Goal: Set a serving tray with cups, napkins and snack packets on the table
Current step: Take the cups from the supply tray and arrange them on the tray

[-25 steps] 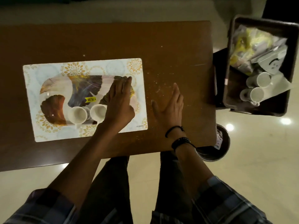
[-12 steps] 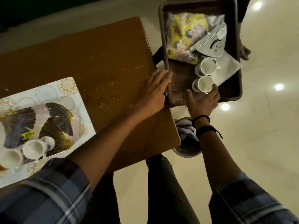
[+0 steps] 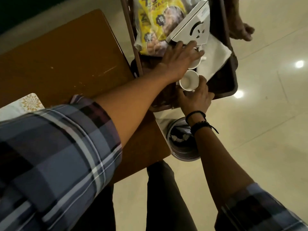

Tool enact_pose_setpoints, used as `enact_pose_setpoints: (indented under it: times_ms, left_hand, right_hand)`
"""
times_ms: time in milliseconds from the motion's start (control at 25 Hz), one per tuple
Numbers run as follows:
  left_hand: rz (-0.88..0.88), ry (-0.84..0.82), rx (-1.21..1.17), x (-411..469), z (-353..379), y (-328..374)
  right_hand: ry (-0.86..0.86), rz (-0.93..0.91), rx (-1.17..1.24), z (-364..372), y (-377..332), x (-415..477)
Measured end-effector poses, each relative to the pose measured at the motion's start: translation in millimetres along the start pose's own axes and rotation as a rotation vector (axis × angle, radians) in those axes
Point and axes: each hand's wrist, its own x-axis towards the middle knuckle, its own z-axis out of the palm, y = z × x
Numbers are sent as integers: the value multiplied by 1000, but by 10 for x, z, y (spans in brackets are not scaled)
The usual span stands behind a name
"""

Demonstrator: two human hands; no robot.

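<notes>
A dark tray (image 3: 233,77) stands off the table's right edge. It holds yellow snack packets (image 3: 155,22), a white napkin holder (image 3: 191,29), a white napkin (image 3: 215,57) and two white cups. My right hand (image 3: 195,99) grips the near cup (image 3: 189,80) from below, its mouth tilted toward me. My left hand (image 3: 178,62) lies over the far cup (image 3: 195,64) with fingers stretched out and apart; only the cup's rim shows. A corner of the patterned serving tray (image 3: 28,104) peeks out behind my left sleeve; the rest is hidden.
The brown table (image 3: 66,55) fills the left side. A round metal bin (image 3: 181,144) with scraps sits on the floor under my right wrist. Another person's bare foot (image 3: 241,30) stands beyond the dark tray on the glossy tiled floor.
My view swung right from the serving tray to the dark tray. Both hands left the table; the right closed on the near cup, the left reached over the far cup.
</notes>
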Motion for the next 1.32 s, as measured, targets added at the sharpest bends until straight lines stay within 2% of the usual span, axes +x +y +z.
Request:
enact_pose_setpoints:
  times_ms: [120,200,320,480,560,760,920,1120,1320]
  left_hand:
    - [27,72,18,2,-86,-9]
    - [-33,144,-47,-135,-123,-26]
    - [-197,288,-257,-579,-162,-121]
    - [-482,446,-575,-1466,-225,-392]
    - [-600,455,-651,-1999,-186,-593]
    - [-884,524,-636,-3372,104,-1098]
    - [-1064,514,-511,-4339,383,-1517]
    - [-1269,638,-581,-5281,716,-1998]
    - [-1397,485,-504,-5715,977,-2446]
  right_hand:
    - [4,15,72,-46,14,-64]
    - [37,16,130,-99,-1,-165]
    - [98,-23,227,-190,-87,-425]
    - [38,-157,301,-220,-367,-1011]
    - [-29,-234,340,-157,-551,-1353]
    - [-319,-413,337,259,-1013,-2139]
    - [-515,-607,205,766,-1437,-2706]
    - [-681,-888,-22,1360,-2001,-3219]
    - [-804,-1056,-195,1915,-2388,-3527]
